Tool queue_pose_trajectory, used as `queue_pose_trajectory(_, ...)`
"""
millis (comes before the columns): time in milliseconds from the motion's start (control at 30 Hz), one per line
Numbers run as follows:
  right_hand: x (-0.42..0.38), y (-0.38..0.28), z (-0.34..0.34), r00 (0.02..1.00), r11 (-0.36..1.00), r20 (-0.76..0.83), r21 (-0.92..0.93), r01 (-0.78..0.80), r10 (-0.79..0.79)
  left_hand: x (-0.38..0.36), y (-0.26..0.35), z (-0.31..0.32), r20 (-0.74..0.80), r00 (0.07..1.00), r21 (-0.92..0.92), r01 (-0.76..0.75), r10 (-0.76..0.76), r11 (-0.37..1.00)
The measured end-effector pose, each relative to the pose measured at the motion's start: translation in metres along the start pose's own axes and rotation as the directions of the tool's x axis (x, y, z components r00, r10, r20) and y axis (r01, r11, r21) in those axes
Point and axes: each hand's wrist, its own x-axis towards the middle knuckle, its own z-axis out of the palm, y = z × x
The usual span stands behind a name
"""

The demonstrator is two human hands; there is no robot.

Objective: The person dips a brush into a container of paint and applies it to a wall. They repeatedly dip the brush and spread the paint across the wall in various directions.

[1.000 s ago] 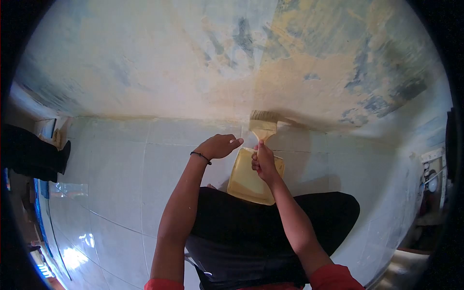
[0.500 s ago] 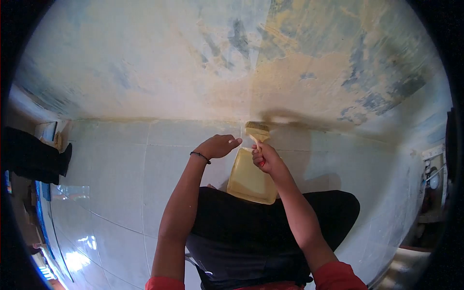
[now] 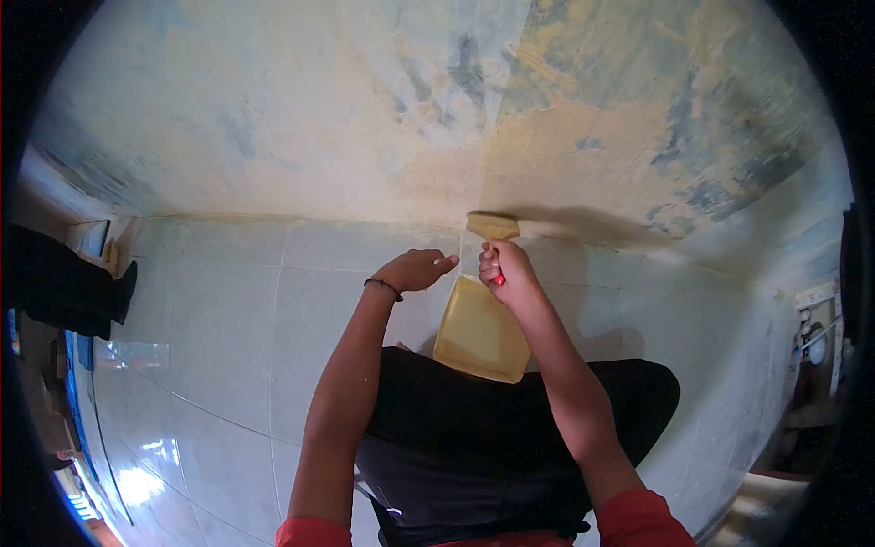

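Note:
My right hand [image 3: 508, 271] is closed around the handle of a wide paintbrush [image 3: 493, 224], whose red handle end shows below the fist. The bristles are at the foot of the wall [image 3: 383, 173], by the line where it meets the floor; whether they press on it is hard to tell. Below that hand a yellowish rectangular tray [image 3: 480, 333] lies in front of my lap, with pale paint-like liquid in it. My left hand [image 3: 417, 271], with a dark band at the wrist, hovers left of the brush. Its thumb and a finger point right, apart, with nothing visible in them.
Grey floor tiles [image 3: 219, 319] run along the patchy, part-coated wall. At the left edge there is a dark-clothed leg and shoe [image 3: 77, 284] of another person. White objects [image 3: 818, 342] stand at the far right. My black-clad knees [image 3: 629, 392] flank the tray.
My right hand has moved the paintbrush slightly up and to the right, towards the wall base. My left hand has shifted a little to the right. The view has tilted slightly.

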Motion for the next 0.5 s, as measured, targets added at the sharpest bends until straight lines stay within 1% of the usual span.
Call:
queue_pose_trajectory(33, -0.012, -0.003, 0.006, 0.999, 0.998, 0.009, -0.039, 0.050, -0.050, -0.002, 0.002, -0.002, -0.002, 1.000, 0.000, -0.003, 0.003, 1.000)
queue_pose_trajectory(67, -0.023, -0.007, 0.013, 0.998, 0.998, 0.010, -0.041, 0.056, -0.055, -0.004, 0.005, -0.004, 0.034, 0.998, -0.012, 0.045, -0.045, 0.999)
queue_pose_trajectory(100, -0.036, -0.011, 0.019, 0.995, 0.994, 0.045, -0.051, 0.092, -0.089, -0.007, 0.008, -0.006, 0.070, 0.993, -0.022, 0.093, -0.092, 0.995)
queue_pose_trajectory(133, -0.049, -0.016, 0.026, 0.989, 0.990, 0.080, -0.060, 0.130, -0.125, -0.006, 0.007, -0.006, 0.065, 0.994, -0.020, 0.087, -0.085, 0.996)
queue_pose_trajectory(200, -0.080, -0.026, 0.044, 0.982, 0.983, 0.094, -0.071, 0.171, -0.164, -0.006, 0.005, -0.006, 0.096, 0.987, -0.014, 0.134, -0.133, 0.991)
queue_pose_trajectory(233, -0.097, -0.031, 0.052, 0.975, 0.976, 0.105, -0.080, 0.203, -0.194, -0.008, 0.005, -0.006, 0.089, 0.989, -0.009, 0.123, -0.122, 0.992)
queue_pose_trajectory(267, -0.113, -0.036, 0.060, 0.972, 0.973, 0.109, -0.080, 0.217, -0.208, -0.010, 0.006, -0.007, 0.098, 0.982, -0.019, 0.163, -0.160, 0.987)
queue_pose_trajectory(300, -0.128, -0.040, 0.068, 0.950, 0.953, 0.168, -0.110, 0.283, -0.262, -0.013, 0.007, -0.008, 0.106, 0.975, -0.029, 0.201, -0.197, 0.979)
queue_pose_trajectory(333, -0.143, -0.045, 0.076, 0.922, 0.927, 0.229, -0.136, 0.348, -0.313, -0.016, 0.008, -0.009, 0.097, 0.978, -0.024, 0.190, -0.186, 0.982)
queue_pose_trajectory(367, -0.158, -0.050, 0.084, 0.916, 0.923, 0.234, -0.135, 0.361, -0.325, -0.020, 0.009, -0.009, 0.091, 0.976, -0.038, 0.202, -0.198, 0.979)
queue_pose_trajectory(433, -0.187, -0.060, 0.105, 0.853, 0.853, 0.292, -0.173, 0.491, -0.432, -0.025, 0.007, -0.008, 0.075, 0.977, -0.047, 0.201, -0.198, 0.978)
queue_pose_trajectory(500, -0.228, -0.076, 0.138, 0.723, 0.706, 0.370, -0.210, 0.676, -0.583, -0.028, 0.007, -0.008, 0.064, 0.975, -0.071, 0.217, -0.213, 0.974)
